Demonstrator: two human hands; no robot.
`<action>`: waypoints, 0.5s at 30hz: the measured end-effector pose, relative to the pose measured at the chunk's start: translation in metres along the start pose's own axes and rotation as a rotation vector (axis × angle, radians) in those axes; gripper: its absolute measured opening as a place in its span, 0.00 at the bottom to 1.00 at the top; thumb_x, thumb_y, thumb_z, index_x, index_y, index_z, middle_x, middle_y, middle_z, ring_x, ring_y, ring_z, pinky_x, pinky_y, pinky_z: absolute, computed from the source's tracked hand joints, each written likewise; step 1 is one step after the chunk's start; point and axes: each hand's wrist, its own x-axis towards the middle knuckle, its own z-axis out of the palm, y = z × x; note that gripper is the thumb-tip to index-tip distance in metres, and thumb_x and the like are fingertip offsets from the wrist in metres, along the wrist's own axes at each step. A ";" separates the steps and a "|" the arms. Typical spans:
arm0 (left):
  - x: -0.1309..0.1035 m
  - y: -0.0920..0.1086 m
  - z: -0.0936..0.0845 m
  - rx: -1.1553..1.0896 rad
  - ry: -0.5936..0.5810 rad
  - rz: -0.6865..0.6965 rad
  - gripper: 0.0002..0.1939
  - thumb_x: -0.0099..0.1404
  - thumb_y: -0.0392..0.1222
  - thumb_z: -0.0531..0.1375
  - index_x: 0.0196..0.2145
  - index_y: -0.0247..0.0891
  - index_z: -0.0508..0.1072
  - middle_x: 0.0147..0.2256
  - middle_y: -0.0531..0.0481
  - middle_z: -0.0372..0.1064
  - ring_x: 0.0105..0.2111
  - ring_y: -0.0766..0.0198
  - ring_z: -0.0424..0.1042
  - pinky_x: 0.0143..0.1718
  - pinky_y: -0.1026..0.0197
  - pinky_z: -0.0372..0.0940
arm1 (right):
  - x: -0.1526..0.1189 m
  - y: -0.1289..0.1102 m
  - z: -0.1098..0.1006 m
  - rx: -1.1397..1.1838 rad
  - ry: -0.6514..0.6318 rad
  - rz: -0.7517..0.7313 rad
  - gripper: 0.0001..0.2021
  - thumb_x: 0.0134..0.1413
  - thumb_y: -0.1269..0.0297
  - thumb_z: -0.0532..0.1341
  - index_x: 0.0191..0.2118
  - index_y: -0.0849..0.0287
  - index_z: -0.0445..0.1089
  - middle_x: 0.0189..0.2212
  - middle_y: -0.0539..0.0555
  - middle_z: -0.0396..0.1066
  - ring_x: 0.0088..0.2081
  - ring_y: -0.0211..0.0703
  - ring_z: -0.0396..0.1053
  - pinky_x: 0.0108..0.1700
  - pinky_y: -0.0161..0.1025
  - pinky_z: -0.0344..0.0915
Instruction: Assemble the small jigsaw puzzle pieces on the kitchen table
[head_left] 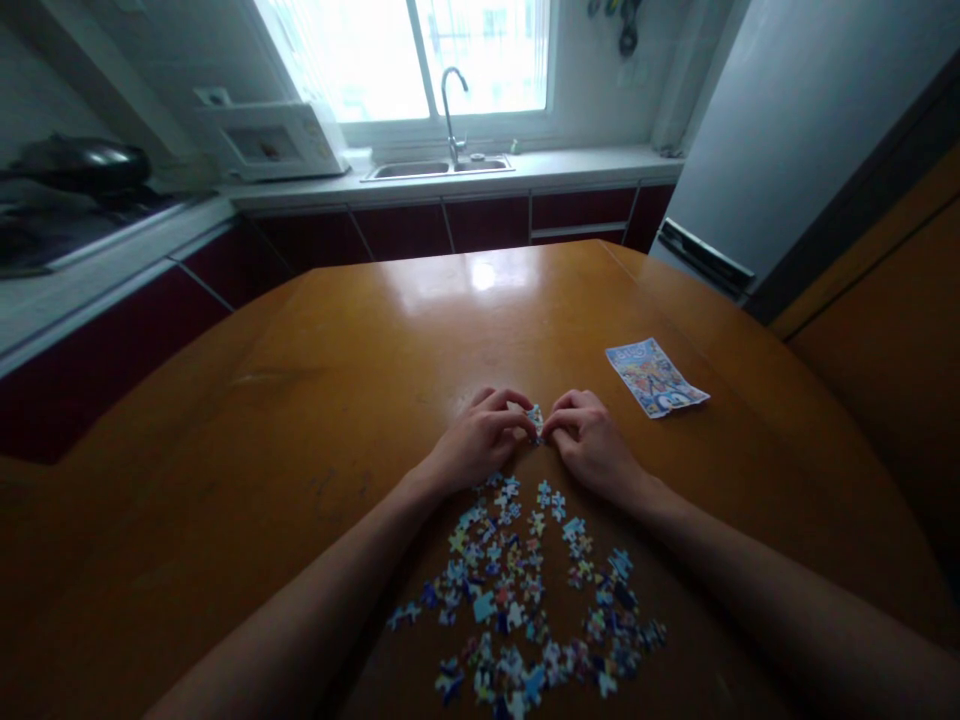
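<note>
Both of my hands meet near the middle of the wooden table (360, 370), at a small cluster of jigsaw puzzle pieces (535, 418). My left hand (491, 425) has its fingers bent and pinched against the cluster's left side. On the other side, my right hand (581, 430) curls its thumb and fingertips onto the cluster's right edge. Fingers partly hide the pieces, so how they join cannot be made out. Between my forearms lies a loose spread of many-coloured puzzle pieces (514, 590), mostly blue, white and yellow.
A crumpled printed picture sheet (654, 378) lies to the right beyond my right hand. Past the table's far edge stand a counter with a sink (442, 168), a microwave (270, 140) and a pan (82, 165) on the stove. A grey fridge (810, 120) rises at the right.
</note>
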 end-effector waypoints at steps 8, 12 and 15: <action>0.001 0.000 0.000 -0.005 -0.007 -0.021 0.16 0.63 0.26 0.56 0.38 0.46 0.78 0.48 0.52 0.70 0.50 0.58 0.64 0.55 0.49 0.63 | 0.001 0.002 0.000 0.075 0.061 0.000 0.13 0.52 0.79 0.60 0.25 0.56 0.76 0.31 0.53 0.70 0.40 0.45 0.66 0.45 0.43 0.63; 0.001 0.000 0.000 -0.005 -0.005 -0.026 0.15 0.64 0.27 0.57 0.38 0.47 0.78 0.48 0.53 0.70 0.50 0.58 0.64 0.55 0.50 0.63 | 0.001 0.005 0.001 0.093 0.084 0.004 0.13 0.51 0.80 0.60 0.25 0.56 0.76 0.31 0.53 0.70 0.39 0.44 0.67 0.44 0.43 0.63; 0.000 0.000 0.000 -0.001 -0.001 -0.018 0.16 0.63 0.27 0.56 0.38 0.46 0.78 0.48 0.53 0.70 0.50 0.58 0.64 0.55 0.50 0.63 | 0.001 0.006 0.002 0.082 0.060 -0.004 0.13 0.51 0.79 0.60 0.25 0.56 0.76 0.31 0.53 0.70 0.40 0.44 0.67 0.44 0.43 0.63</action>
